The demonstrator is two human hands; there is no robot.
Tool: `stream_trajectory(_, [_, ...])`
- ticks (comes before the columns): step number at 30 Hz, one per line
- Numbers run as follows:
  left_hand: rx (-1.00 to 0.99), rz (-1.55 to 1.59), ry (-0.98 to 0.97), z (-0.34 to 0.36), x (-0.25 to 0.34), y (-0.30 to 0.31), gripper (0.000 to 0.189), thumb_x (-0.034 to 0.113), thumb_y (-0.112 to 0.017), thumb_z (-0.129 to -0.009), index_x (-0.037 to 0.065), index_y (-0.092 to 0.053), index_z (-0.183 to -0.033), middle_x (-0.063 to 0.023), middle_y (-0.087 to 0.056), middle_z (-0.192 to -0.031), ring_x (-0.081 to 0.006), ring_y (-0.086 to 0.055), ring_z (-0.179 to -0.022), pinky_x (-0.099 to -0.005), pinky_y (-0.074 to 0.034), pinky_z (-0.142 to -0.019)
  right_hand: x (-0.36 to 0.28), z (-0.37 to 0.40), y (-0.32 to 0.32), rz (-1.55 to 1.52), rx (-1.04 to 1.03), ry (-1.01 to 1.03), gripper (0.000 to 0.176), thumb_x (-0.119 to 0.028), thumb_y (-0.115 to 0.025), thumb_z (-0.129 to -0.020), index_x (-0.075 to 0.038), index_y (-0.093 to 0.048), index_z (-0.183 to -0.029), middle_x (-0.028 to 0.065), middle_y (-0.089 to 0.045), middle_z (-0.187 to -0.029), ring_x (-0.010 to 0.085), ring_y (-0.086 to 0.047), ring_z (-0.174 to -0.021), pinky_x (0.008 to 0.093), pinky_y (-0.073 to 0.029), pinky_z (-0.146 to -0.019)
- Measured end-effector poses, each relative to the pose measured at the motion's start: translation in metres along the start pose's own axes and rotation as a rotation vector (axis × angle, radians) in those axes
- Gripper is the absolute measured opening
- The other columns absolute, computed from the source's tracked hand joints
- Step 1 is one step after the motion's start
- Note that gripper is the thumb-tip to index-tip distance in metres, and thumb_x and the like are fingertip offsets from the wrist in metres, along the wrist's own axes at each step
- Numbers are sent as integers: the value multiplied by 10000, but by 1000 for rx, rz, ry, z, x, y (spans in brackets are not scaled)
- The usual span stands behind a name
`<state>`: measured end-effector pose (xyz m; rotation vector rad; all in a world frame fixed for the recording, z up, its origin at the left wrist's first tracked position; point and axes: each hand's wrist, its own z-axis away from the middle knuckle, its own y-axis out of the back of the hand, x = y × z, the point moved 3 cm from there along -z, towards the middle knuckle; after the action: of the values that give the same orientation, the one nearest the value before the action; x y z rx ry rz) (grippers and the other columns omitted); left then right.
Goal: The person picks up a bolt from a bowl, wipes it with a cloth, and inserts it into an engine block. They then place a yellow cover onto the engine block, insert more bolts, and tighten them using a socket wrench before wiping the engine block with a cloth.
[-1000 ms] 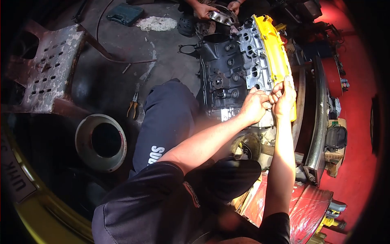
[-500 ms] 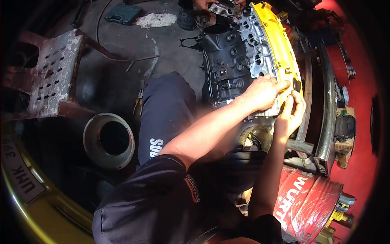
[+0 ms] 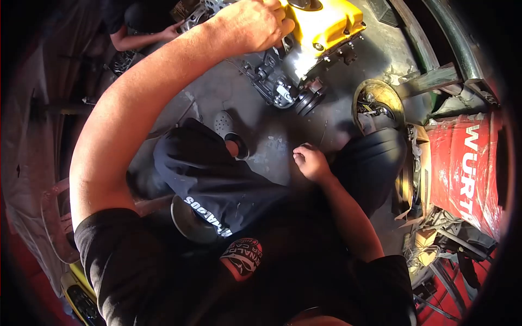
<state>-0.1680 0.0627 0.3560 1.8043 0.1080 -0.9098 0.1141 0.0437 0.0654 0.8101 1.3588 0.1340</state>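
Note:
My left hand (image 3: 253,24) reaches far forward to the left edge of a yellow valve cover (image 3: 331,24) on an engine. Its fingers are curled against the edge, and whatever they may hold is hidden. Under the cover, the lower end of the engine shows a black pulley (image 3: 310,102) and metal fittings. My right hand (image 3: 312,162) hovers over the floor between my knees, away from the engine. Its fingers are bent closed, and I cannot see whether anything small is inside.
Another person's hand (image 3: 172,31) is on a metal part at the top left. A round container (image 3: 378,87) with parts inside stands near my right knee. Farther right are a metal frame (image 3: 427,81) and a red wrapped drum (image 3: 462,163). A grey clog (image 3: 223,124) is on the floor.
The view has swung, so the engine now sits higher. My right hand has left the yellow cover and come back toward my lap. My left hand remains at the cover with fingers curled.

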Motion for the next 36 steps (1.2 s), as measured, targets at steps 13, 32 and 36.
stream_trajectory(13, [-138, 959, 821, 0, 4, -19, 363, 258, -709, -730, 47, -633, -1016, -168, -657, -873, -310, -654, -842, -405, -514, -749, 71, 6, 1, 156, -269, -329, 354, -304, -705, -813, -13, -679, -1012, 237, -670, -1045, 417, -613, -1037, 479, -480, -924])
stream_trajectory(32, [762, 1324, 1547, 26, 87, -47, 200, 109, -656, -861, 19, -701, -1035, -155, -718, -915, -263, -663, -900, -374, -509, -853, -236, -217, 118, -244, 505, 136, 531, -97, -656, -917, 122, -430, -1345, 216, -625, -1190, 276, -587, -1139, 367, -480, -966])
stream_trajectory(36, [851, 1270, 1584, 35, 90, -48, 159, 101, -719, -770, 51, -752, -918, -119, -716, -884, -311, -619, -874, -398, -476, -881, -218, -247, 112, -306, 422, 42, 328, -91, -686, -903, 95, -599, -1159, 122, -694, -984, 167, -650, -866, 268, -514, -826])
